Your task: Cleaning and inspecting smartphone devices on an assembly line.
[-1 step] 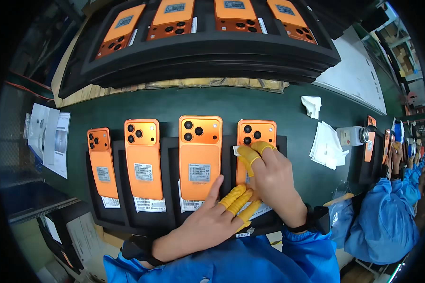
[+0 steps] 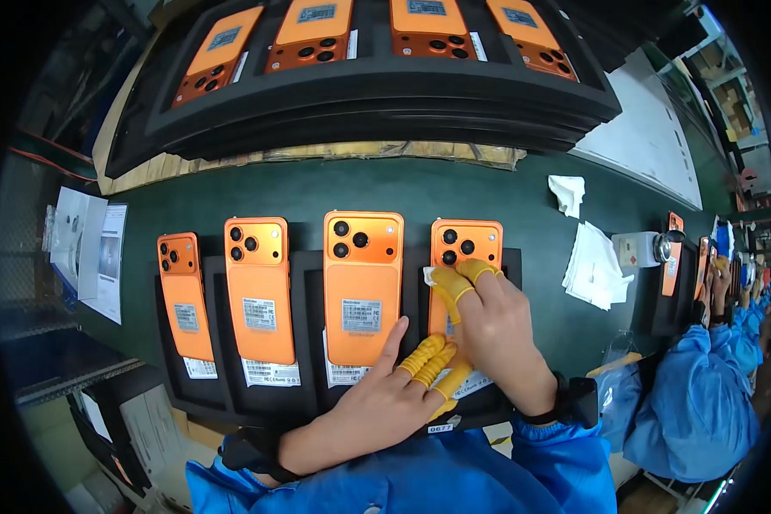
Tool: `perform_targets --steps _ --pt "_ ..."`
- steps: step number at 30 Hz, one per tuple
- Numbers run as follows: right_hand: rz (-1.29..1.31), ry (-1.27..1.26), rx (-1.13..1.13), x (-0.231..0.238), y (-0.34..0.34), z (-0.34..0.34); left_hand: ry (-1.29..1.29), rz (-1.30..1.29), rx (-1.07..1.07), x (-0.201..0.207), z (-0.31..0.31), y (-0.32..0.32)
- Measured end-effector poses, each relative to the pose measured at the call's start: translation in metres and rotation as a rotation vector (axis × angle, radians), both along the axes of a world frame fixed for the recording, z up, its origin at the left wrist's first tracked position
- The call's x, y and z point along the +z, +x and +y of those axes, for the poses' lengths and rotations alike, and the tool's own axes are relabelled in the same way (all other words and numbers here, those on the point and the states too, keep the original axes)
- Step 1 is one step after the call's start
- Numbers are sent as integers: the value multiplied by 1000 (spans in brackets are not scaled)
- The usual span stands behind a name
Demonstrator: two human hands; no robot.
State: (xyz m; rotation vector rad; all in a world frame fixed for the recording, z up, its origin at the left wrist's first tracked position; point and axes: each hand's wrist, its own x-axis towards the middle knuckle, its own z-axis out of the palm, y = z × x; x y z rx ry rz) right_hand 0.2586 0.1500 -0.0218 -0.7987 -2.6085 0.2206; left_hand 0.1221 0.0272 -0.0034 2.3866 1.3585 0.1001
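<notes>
Several orange phones lie back-up in a black foam tray (image 2: 307, 325), each with a grey label and three camera lenses. My right hand (image 2: 497, 330) is over the rightmost phone (image 2: 480, 230), yellow cots on its fingers. Pinched in it is a small white wiping cloth (image 2: 429, 275), pressed to the phone's back below the lenses. My left hand (image 2: 385, 385), also in yellow finger cots, lies across that phone's lower end, fingers stretched out. Its bare index finger points toward the neighbouring phone (image 2: 364, 291). My hands cover most of the rightmost phone.
Beyond the green table (image 2: 274, 193), stacked black trays (image 2: 368, 111) hold more orange phones. To the right are white cloths (image 2: 595, 265), a crumpled cloth (image 2: 566, 194) and a clear bottle (image 2: 636, 248). A co-worker in blue (image 2: 698, 403) sits at the right; papers (image 2: 111, 261) stand at the left.
</notes>
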Motion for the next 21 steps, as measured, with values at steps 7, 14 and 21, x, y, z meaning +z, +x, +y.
perform_targets --steps 7,14,21 --pt "68 -70 12 3 10 7 214 -80 60 -13 2 -1" --pt "-85 34 -277 5 51 17 163 -77 58 -10 1 -1" --pt "217 -61 -425 30 46 14 229 -162 119 -8 -14 -13"
